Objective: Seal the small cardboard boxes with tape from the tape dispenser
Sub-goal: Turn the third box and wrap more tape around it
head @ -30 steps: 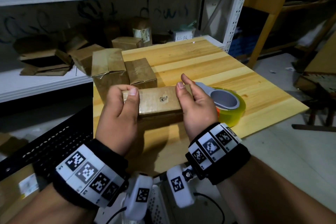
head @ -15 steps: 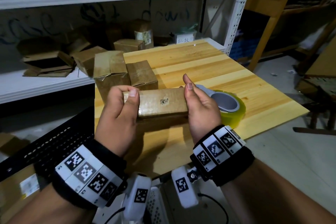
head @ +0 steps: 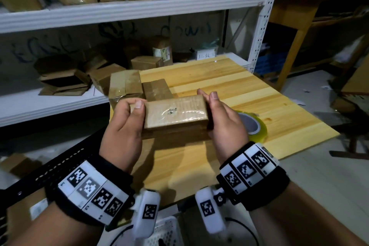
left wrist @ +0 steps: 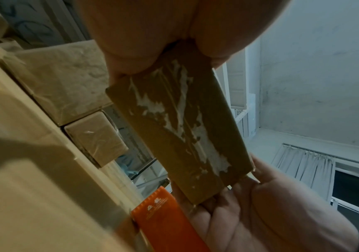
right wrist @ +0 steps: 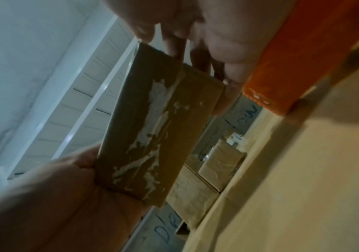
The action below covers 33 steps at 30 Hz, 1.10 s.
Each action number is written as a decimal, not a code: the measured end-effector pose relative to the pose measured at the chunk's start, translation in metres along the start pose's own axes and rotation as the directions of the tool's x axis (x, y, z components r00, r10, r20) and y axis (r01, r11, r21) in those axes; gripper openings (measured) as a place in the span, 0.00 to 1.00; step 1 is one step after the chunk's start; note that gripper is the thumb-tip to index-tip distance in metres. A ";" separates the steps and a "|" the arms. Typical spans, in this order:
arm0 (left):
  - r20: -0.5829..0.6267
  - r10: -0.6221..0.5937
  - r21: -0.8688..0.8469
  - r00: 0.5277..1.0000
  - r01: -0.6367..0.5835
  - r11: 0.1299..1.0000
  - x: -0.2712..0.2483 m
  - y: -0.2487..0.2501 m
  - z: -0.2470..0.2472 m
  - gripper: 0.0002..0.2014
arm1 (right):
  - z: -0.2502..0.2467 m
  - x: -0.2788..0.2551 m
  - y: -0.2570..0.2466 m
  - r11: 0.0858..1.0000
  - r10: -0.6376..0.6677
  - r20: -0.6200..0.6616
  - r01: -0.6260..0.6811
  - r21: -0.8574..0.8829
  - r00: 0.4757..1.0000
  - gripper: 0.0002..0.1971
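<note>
Left hand (head: 123, 126) fingers are curled round the nine o'clock end of a small, flat, brown cardboard box (head: 175, 113), thumb laid on its top face; the box is held level above the pale, planked wooden tabletop (head: 259, 102), clear of the surface. A glossy film of clear tape is seen on the top face, along with a small dark mark too small to be read. From the wrist cameras the underside of the box is shown, streaked with torn white patches along a centre seam. At eleven o'clock from the held box, two more brown cardboard boxes wrapped in clear tape (head: 139, 88) are stood together on the table, touching. The three o'clock end of the box is gripped by the right hand (head: 223, 124), thumb on the top edge and fingers wrapped underneath. Just beyond that hand, at three o'clock, a roll of yellowish clear tape in a dispenser with a grey hub and orange toothed blade (head: 253, 126) is left lying on the table, untouched.

The step in hand is judged to be an inspection or turning of the box between tape passes. For the next move, one hand would need to be freed for the dispenser while the box is steadied. Scrawled blue writing is visible on the wall behind the white metal shelving (head: 129, 10), but cannot be read; a small emblem on the orange blade is likewise illegible.
</note>
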<state>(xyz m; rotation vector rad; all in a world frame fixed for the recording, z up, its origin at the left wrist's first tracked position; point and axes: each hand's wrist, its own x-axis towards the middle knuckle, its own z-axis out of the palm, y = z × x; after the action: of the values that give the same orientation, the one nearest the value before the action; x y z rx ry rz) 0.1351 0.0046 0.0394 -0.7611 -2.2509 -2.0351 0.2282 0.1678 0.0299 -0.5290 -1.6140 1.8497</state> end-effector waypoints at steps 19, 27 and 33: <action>0.150 0.012 -0.006 0.989 -0.012 1.000 0.085 0.056 0.029 0.18 | -0.011 0.029 -0.021 0.797 0.415 -0.009 -0.359 0.485 0.910 0.35; 0.259 -0.151 0.277 0.954 0.077 0.958 0.141 0.072 0.053 0.02 | -0.016 0.036 -0.028 0.843 0.353 -0.082 -0.279 0.460 0.932 0.25; 0.251 -0.245 0.566 0.936 0.063 0.822 0.193 0.058 0.081 0.16 | -0.009 0.039 -0.029 0.772 0.374 0.062 -0.348 0.532 0.925 0.30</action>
<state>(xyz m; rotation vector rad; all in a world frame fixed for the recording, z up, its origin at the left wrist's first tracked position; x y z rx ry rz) 0.0103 0.1486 0.1441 -0.9052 -2.9542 -1.2272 0.2111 0.2031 0.0602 -0.6505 -0.9227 2.4333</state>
